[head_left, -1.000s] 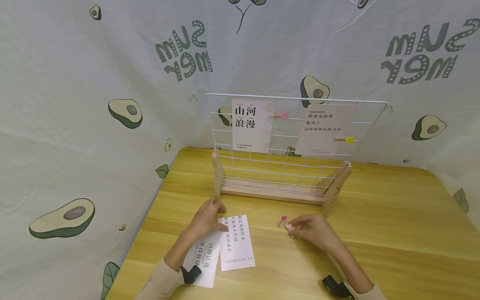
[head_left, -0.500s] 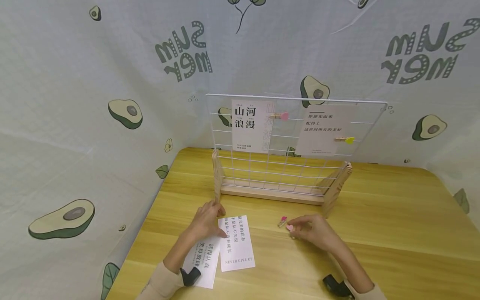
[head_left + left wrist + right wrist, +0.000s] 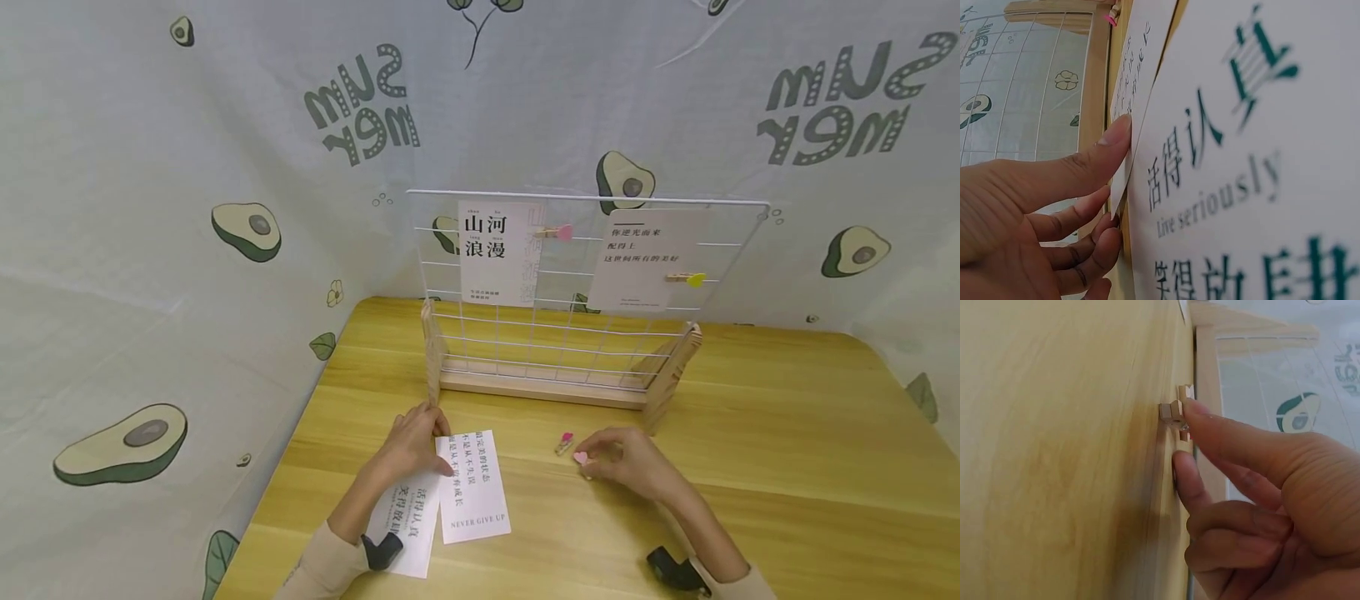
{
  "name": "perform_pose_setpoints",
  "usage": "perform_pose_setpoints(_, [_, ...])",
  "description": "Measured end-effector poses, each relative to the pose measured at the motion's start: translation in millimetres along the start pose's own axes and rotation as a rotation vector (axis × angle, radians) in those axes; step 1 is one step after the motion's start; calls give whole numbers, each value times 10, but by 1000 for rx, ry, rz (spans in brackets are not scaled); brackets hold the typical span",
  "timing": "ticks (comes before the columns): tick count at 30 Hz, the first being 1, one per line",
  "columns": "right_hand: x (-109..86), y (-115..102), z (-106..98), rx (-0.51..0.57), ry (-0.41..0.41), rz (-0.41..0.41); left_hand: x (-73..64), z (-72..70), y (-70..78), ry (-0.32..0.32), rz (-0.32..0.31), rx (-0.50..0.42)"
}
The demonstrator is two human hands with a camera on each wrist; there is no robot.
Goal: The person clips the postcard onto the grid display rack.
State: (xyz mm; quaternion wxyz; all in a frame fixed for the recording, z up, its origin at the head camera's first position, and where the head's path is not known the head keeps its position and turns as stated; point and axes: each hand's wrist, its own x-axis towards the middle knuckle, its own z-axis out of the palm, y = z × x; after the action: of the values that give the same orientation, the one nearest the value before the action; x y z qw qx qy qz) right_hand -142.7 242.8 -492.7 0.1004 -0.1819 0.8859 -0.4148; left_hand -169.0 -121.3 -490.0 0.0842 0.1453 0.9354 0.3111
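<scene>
My left hand [image 3: 411, 442] holds the left edge of a white card printed NEVER GIVE UP [image 3: 474, 496]. In the left wrist view the thumb [image 3: 1116, 132] lies on its face, with curled fingers at the edge. A second card with green lettering [image 3: 1229, 156] lies partly under that forearm. My right hand [image 3: 626, 460] pinches a small wooden clothespin with a pale pink heart [image 3: 581, 457], low over the table; the right wrist view shows the clothespin [image 3: 1174, 413] at the thumb tip. Beside it lies another clothespin with a darker pink heart [image 3: 565, 443].
Behind the hands stands a white wire grid rack [image 3: 558, 340] on a wooden base [image 3: 540, 390]. Two cards hang on it, one with a pink-heart clothespin [image 3: 555, 232], one with a yellow-heart clothespin [image 3: 686, 279]. A printed curtain [image 3: 525, 108] surrounds the wooden table [image 3: 787, 433].
My left thumb has slid slightly down along the card's edge. The right hand stays nearly still with the pale pink heart clothespin. The head view has shifted a little.
</scene>
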Motion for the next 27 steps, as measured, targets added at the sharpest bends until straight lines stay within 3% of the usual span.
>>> perform_pose_setpoints(5, [-3, 19, -20, 41, -30, -7, 13, -4, -23, -18, 7, -26])
perform_pose_setpoints(12, [9, 46, -41, 69, -63, -14, 0, -43, -57, -55, -46, -160])
perform_pose_setpoints(20, [13, 13, -68, 192, -88, 38, 3, -140, -74, -22, -72, -246])
perform_pose_setpoints(27, [23, 0, -78, 230, -47, 106, 0, -200, -101, -6, -69, -405])
